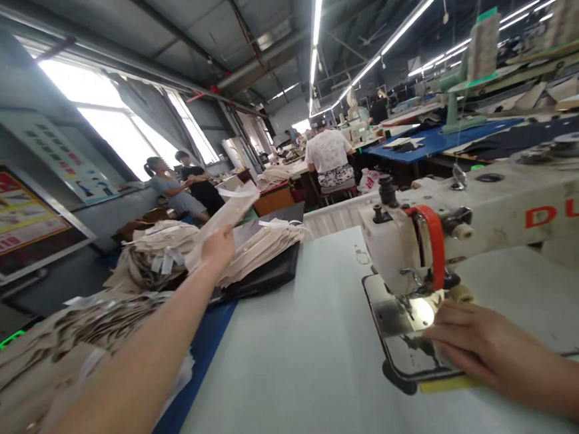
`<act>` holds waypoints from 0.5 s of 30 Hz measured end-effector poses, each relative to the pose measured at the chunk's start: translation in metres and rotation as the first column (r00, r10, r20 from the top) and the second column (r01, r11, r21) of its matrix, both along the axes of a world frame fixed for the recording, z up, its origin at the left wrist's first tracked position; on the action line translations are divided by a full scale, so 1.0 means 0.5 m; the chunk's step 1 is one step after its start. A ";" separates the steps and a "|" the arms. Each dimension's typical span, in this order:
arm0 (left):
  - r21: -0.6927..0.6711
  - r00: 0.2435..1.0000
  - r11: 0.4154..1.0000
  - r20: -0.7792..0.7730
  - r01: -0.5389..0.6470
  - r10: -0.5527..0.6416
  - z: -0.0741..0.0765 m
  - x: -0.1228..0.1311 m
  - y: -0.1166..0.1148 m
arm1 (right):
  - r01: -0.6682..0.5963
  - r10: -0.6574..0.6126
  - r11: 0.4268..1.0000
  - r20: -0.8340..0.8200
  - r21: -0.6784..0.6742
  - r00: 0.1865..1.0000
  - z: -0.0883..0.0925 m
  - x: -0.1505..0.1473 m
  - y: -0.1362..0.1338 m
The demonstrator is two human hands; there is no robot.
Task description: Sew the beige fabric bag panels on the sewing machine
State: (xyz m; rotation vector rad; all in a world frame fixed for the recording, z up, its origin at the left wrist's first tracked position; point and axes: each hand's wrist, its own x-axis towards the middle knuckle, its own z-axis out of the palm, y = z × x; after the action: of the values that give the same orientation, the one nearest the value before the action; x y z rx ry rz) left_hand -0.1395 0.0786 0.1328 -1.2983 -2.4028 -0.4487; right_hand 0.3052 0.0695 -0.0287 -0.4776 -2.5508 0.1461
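- From where I stand, the left hand (218,247) stretches far forward, its fingers closed on a pale fabric piece (238,204) that tilts up above the worktop (320,348), a white strip at its far end.
- Just beside that hand, a fanned stack (264,249) of similar beige pieces lies on a black pad (277,276).
- The right hand (472,340) sits with bent fingers close by the needle area of the sewing machine (491,228); I can't tell whether it pinches anything or merely rests there.
- A lamp lights the metal plate (390,313) below the needle. I see no fabric on the part that shows, though the right hand covers some of it, so I judge that no stitching is under way on the lifted piece.
- Plenty of material remains about: a bundled pile (154,251) and a broad layered heap (112,324) lie on the left, over a blue surface (201,368).
- Which of these are sewn and which are unsewn, I can't say; no seam is readable from here.
- Further off, a seated person (327,154) in a patterned white top faces away.
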 end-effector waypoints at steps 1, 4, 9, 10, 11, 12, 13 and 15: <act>-0.033 1.000 0.999 0.026 -0.008 0.009 -0.036 0.000 0.022 | 0.005 -0.005 1.000 -0.004 0.022 1.000 -0.004 0.001 0.001; -0.085 0.997 0.996 0.056 -0.041 0.046 -0.137 0.004 0.047 | 0.009 -0.003 0.993 -0.052 0.117 0.999 -0.024 0.007 0.009; -0.102 0.998 0.994 0.034 -0.046 0.049 -0.185 -0.019 -0.020 | -0.003 0.037 0.969 -0.134 0.246 0.990 -0.069 0.019 0.030; -0.119 0.999 0.992 0.037 -0.032 0.037 -0.176 -0.031 -0.050 | 0.004 0.025 0.974 -0.124 0.227 0.992 -0.076 0.021 0.033; -0.143 0.999 0.990 0.044 -0.019 0.026 -0.165 -0.045 -0.085 | 0.010 0.012 0.980 -0.111 0.197 0.994 -0.081 0.023 0.034; -0.172 0.998 0.985 0.056 -0.010 0.020 -0.153 -0.060 -0.125 | 0.017 0.000 0.987 -0.100 0.161 0.995 -0.083 0.023 0.035; -0.205 0.997 0.979 0.070 -0.003 0.017 -0.140 -0.075 -0.170 | 0.017 -0.005 0.992 -0.091 0.127 0.996 -0.082 0.023 0.034; -0.279 0.994 0.960 0.104 -0.009 0.040 -0.116 -0.107 -0.268 | 0.004 0.003 0.997 -0.084 0.078 0.996 -0.071 0.021 0.028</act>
State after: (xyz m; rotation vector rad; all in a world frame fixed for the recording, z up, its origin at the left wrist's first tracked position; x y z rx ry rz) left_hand -0.1928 -0.0554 0.0750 -1.3877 -2.6453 -0.1807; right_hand 0.3157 0.0835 -0.0640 -0.4327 -2.4640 0.0640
